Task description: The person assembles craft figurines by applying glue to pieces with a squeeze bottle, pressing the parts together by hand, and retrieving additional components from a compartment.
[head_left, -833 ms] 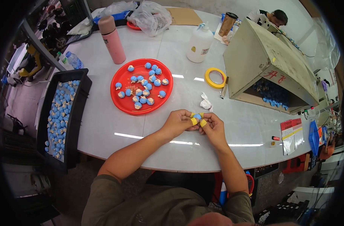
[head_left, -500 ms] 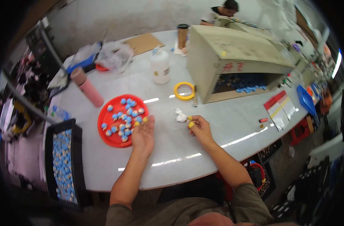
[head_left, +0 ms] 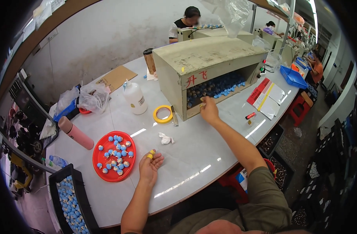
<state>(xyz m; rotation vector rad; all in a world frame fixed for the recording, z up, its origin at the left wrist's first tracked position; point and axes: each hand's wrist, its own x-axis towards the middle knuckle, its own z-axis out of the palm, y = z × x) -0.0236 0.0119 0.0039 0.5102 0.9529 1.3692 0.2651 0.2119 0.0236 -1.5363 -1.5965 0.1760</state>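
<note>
At the mouth of the beige box [head_left: 209,50], near its blue pieces [head_left: 225,91], is my right hand [head_left: 209,110], gone from the tissue [head_left: 166,138] to within reach of them; I cannot tell whether it grasps one. My left hand [head_left: 150,167], loosely spread and apparently empty, has drawn away from the red plate [head_left: 98,157]. Shadow hides the deeper pieces.

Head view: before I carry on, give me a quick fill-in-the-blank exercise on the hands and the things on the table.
1. Of the left hand and the right hand, the one at the opening of the beige box is the ____.
2. The round tray beside the other hand is coloured ____.
3. Of the pink flask and the white bottle, the one nearer the beige box is the ____.
4. The roll of tape is coloured ____.

Missing words: right hand; red; white bottle; yellow.
</note>
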